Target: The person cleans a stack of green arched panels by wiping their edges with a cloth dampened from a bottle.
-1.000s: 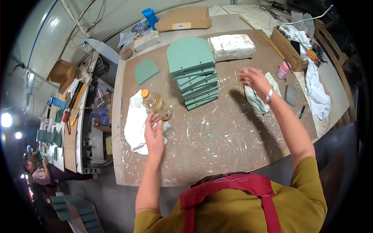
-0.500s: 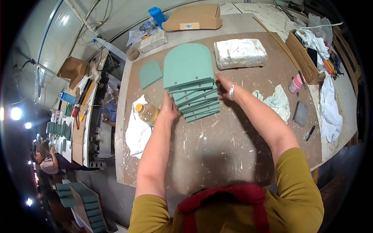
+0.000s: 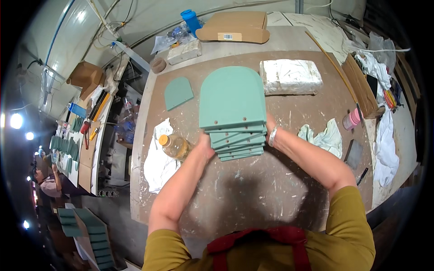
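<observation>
A stack of several green boards (image 3: 232,99), each with a rounded far end and small holes along its straight near edge, is between my two hands. My left hand (image 3: 206,145) grips its near left side, my right hand (image 3: 271,125) its right side. Both sets of fingers are partly hidden by the boards. The lower boards are slightly fanned under the top one. A smaller green board (image 3: 179,93) with one rounded corner lies apart on the left. Beside my left wrist a clear bottle with a yellow cap (image 3: 176,147) rests by a white cloth (image 3: 156,174).
A white-wrapped block (image 3: 291,77) lies beyond my right hand. On the right are a pale cloth (image 3: 327,141), a pink bottle (image 3: 351,120) and a grey block (image 3: 353,153). A cardboard box (image 3: 233,25) stands at the back. Another person (image 3: 49,185) is far left.
The stack has come nearer to me and looks more squared up, its lower boards less spread. Both hands have moved with it, and my view has shifted slightly.
</observation>
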Tool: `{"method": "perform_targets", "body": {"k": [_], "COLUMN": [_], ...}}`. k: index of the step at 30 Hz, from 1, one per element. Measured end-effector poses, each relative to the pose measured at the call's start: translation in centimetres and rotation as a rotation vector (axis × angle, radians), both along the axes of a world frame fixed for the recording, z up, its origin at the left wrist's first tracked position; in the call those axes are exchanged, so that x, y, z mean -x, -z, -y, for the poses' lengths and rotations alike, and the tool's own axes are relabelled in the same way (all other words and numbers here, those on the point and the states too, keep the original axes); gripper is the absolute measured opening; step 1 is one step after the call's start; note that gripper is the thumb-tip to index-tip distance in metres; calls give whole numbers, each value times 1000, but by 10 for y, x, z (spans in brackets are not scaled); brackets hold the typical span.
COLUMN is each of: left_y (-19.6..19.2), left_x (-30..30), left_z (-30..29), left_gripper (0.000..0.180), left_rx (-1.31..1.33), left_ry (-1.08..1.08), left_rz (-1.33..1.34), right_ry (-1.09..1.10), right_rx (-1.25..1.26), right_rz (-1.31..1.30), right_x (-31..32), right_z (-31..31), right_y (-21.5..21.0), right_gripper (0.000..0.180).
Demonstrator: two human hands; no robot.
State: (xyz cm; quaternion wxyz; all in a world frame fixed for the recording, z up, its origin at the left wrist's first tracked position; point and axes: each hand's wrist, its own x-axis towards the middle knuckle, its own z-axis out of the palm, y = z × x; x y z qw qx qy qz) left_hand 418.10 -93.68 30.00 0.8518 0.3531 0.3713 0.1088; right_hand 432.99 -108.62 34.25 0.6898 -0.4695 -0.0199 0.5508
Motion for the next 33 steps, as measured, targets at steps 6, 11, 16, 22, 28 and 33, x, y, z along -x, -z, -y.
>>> {"method": "perform_targets", "body": {"k": [6, 11, 16, 22, 28, 33], "left_y": [-37, -3, 45, 29, -7, -9], "left_x": [29, 74, 122, 163, 163, 164], "left_z": [56, 83, 101, 97, 131, 133], "left_gripper": [51, 44, 42, 46, 61, 67], "left_rx": [30, 20, -47, -535, -246, -210], "left_ry": [57, 114, 298, 461, 286, 319], "left_rz": [-38, 116, 283, 189, -217, -218], "right_ry": [52, 131, 255, 228, 104, -94], "right_rx": [61, 21, -50, 2, 201, 194], "right_rz": [-64, -237, -268, -43, 520, 302], "right_x": [37, 76, 122, 112, 91, 119], "right_z": [49, 96, 140, 163, 169, 141], "right_y": [18, 51, 76, 31, -54, -66], "right_gripper": [49, 38, 35, 51, 95, 79]}}
